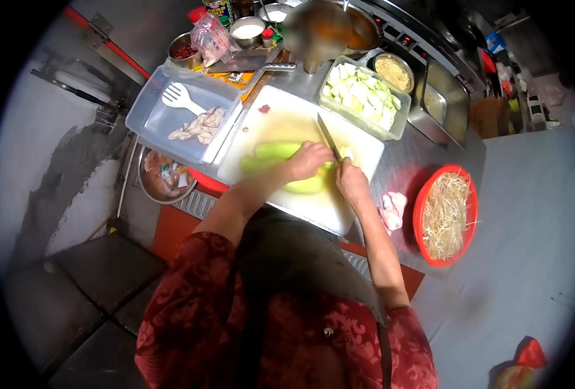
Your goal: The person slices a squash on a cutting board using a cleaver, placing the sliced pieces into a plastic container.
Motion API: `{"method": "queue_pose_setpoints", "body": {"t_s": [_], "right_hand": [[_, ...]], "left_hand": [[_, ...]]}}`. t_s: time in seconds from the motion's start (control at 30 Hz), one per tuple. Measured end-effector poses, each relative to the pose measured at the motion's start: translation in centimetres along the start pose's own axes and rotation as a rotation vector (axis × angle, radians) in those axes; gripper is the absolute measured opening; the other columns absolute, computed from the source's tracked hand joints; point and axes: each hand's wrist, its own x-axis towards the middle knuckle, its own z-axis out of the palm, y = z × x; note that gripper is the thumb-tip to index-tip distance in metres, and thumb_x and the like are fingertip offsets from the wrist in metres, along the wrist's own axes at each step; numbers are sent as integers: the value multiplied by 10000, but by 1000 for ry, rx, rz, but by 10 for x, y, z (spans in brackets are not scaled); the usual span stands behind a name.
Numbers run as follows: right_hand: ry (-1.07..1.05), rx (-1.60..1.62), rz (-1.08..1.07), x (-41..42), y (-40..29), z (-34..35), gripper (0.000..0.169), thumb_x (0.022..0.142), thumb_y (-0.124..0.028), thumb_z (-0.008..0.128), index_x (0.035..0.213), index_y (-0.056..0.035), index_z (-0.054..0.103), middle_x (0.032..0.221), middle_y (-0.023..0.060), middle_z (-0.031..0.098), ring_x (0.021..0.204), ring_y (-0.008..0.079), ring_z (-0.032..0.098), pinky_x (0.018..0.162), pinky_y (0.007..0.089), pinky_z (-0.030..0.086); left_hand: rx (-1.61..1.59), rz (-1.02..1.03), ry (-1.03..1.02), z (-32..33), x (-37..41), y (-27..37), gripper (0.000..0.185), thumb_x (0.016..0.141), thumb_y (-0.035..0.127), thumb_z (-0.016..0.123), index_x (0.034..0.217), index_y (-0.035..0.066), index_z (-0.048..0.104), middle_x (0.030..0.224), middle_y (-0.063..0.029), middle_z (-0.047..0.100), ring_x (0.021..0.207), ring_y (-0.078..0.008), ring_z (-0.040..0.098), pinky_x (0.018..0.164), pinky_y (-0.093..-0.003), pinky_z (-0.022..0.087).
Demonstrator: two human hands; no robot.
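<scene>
My right hand [351,181] grips the handle of a kitchen knife [327,133], its blade pointing away from me over the white cutting board [287,104]. Fingers of my left hand [311,160] press on pale green, peeled gourd pieces [278,150] just left of the knife. Several such long pieces lie on the board below and around that hand. To the right of the blade are small cut slices [347,153]. Beyond the board, a clear plastic container [399,127] holds many cut pale green pieces. A small reddish scrap [264,109] lies near the board's far left corner.
Left of the board stands a clear plastic bin [144,114] with a white slotted spatula [178,97] and a cloth [202,127]. A red basket [418,219] of bean sprouts and a crumpled cloth [392,210] are at right. A cleaver [241,63] lies beyond; a steel pan [419,109] stands far right.
</scene>
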Motion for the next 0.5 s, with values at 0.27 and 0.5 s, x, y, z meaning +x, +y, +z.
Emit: {"method": "queue_pose_setpoints", "body": {"t_s": [0.27, 0.5], "right_hand": [[33, 25, -16, 5, 3, 9, 200, 918, -171, 470, 945, 23, 508, 696, 268, 624, 655, 433, 630, 635, 513, 510], [45, 36, -5, 12, 13, 21, 199, 920, -176, 468, 948, 17, 505, 698, 271, 620, 659, 434, 628, 625, 521, 504]], "left_hand": [[17, 22, 43, 3, -1, -7, 351, 742, 8, 624, 1081, 94, 643, 1115, -21, 602, 1094, -213, 519, 903, -368, 358], [-31, 42, 96, 7, -1, -7, 339, 748, -21, 593, 1066, 84, 644, 1097, -29, 604, 1083, -220, 523, 907, -368, 363]]}}
